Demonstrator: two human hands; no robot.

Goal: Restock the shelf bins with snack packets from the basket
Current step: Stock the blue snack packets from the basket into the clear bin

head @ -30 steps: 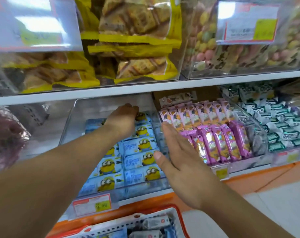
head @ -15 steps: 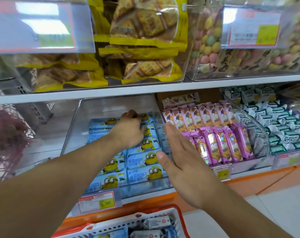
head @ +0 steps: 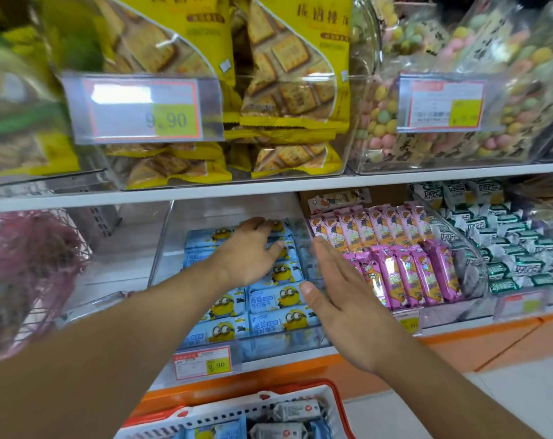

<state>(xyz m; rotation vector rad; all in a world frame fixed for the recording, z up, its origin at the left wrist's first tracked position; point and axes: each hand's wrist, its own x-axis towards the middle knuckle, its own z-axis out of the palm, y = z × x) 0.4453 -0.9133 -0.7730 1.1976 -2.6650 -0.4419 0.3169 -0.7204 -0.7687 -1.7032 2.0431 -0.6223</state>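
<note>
A clear bin (head: 164,248) on the lower shelf is filled with blue snack packets (head: 278,297) laid in two rows running from near to far. The left hand (head: 253,251) is reached into this bin and is laid palm down on the far packets, its fingers spread and nearly straight, the fingertips touching the packets at the far end of the right row. Nothing is seen gripped in it. The right hand (head: 341,299) is held flat and open, fingers straight and together, thumb out to the left. It is placed upright at the right edge of the bin, just beside the right row of blue packets, between them and the pink packets (head: 395,248) in the next bin to the right. Whether it touches the bin wall cannot be told. Nothing is held in it.

The basket (head: 319,394), white with a red rim, is seen at the near bottom edge, below both arms, with a few blue and white packets lying inside. A price tag (head: 202,362) is fixed to the front of the blue packets' bin. Yellow biscuit bags (head: 284,74) are stacked in a bin on the shelf above.
</note>
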